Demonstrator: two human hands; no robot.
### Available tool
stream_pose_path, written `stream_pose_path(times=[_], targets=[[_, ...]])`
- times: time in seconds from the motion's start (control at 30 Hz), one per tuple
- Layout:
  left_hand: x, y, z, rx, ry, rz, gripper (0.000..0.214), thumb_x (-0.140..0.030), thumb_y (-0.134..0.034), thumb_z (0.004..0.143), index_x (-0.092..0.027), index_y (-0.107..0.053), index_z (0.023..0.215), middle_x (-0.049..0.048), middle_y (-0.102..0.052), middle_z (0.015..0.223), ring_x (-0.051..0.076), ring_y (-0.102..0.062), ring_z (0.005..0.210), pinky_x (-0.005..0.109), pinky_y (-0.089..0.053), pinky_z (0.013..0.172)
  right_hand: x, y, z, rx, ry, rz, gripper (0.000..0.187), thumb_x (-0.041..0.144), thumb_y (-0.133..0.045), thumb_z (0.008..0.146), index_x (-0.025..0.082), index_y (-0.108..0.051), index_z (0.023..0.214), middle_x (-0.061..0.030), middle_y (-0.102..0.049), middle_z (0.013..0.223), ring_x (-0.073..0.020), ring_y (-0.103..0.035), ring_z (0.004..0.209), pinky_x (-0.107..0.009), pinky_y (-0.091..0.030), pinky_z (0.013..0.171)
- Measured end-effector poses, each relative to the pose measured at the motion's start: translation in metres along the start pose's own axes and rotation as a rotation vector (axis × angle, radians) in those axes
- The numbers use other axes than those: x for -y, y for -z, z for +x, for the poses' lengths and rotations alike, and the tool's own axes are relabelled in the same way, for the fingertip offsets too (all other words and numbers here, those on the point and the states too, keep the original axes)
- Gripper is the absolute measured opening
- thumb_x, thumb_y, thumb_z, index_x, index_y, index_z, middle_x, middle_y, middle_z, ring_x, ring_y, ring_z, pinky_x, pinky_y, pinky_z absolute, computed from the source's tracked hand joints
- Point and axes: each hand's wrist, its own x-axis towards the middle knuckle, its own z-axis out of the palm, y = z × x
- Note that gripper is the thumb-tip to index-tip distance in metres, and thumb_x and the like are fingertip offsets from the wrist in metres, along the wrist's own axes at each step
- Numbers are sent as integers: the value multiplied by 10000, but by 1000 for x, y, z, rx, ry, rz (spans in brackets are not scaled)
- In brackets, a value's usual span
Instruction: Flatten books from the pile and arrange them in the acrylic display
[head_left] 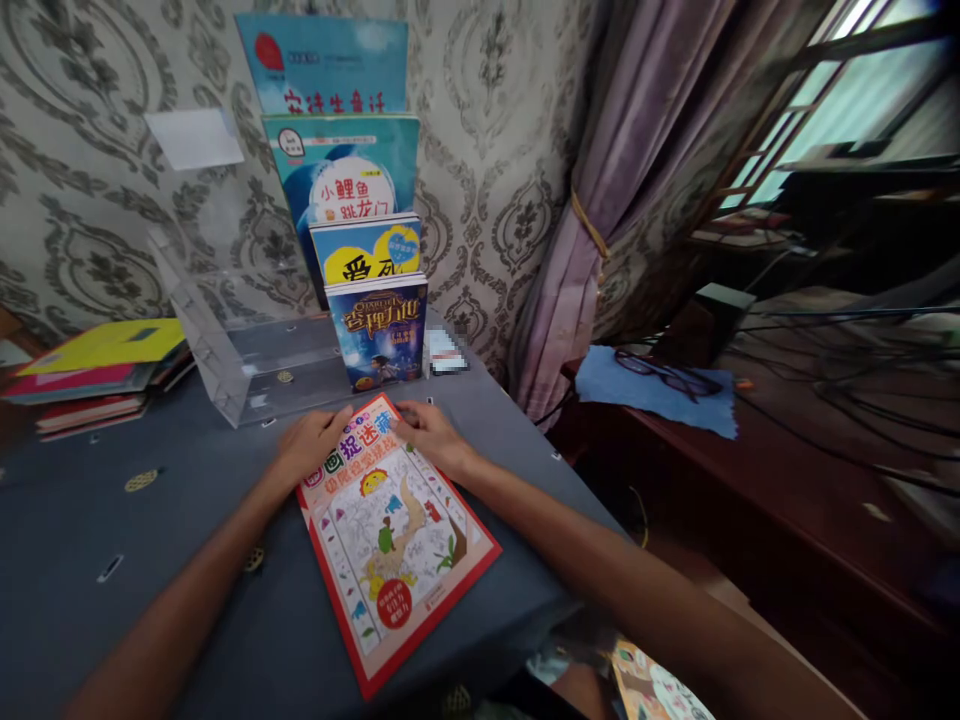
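Note:
A red-bordered children's picture book (pixel 405 540) lies face up on the dark grey tablecloth, its near edge close to the table's front. My left hand (pixel 319 440) grips its upper left corner, fingers partly hidden. On the opposite upper corner, my right hand (pixel 435 436) holds on with thumb and fingers closed. Just beyond stands a clear acrylic book rack (pixel 225 370). Its right side carries books in rising steps: a dark blue book (pixel 382 335), a yellow and blue book (pixel 367 250), a teal book (pixel 345 160) and a tall blue book (pixel 326 65).
A stack of books (pixel 105 365) lies at the table's left. Behind the table hangs a tied purple curtain (pixel 577 210). To the right, a dark red desk (pixel 750 480) carries glasses (pixel 667 375) on a blue cloth (pixel 645 400), plus tangled cables. Another book (pixel 656 685) shows below the table edge.

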Motion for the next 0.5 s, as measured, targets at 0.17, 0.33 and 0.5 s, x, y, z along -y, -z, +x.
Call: stream_pose_path(times=[0.17, 0.33, 0.5], targets=[[-3, 2, -1, 46, -10, -270, 634, -794, -408, 770, -218, -485, 518, 36, -577, 530, 179, -505, 502, 275, -318, 465, 2, -6, -2, 93, -176, 479, 450, 536, -861, 642, 170, -712, 859, -10, -730, 749, -152, -642, 629, -272, -486, 616], [-19, 7, -9, 135, 161, -698, 644, -827, -592, 669, -184, -613, 634, 56, -661, 568, 212, -615, 554, 300, -481, 522, 14, -13, -6, 127, -284, 688, 364, 400, -897, 644, 165, -705, 845, -7, -724, 709, -141, -659, 639, -284, -532, 684], [-23, 9, -12, 166, 159, -845, 625, -802, -674, 638, -179, -626, 655, 58, -671, 573, 207, -627, 557, 304, -499, 538, 21, -15, -10, 162, -267, 741, 287, 347, -866, 714, 171, -689, 855, 4, -724, 714, -127, -663, 623, -268, -543, 678]])
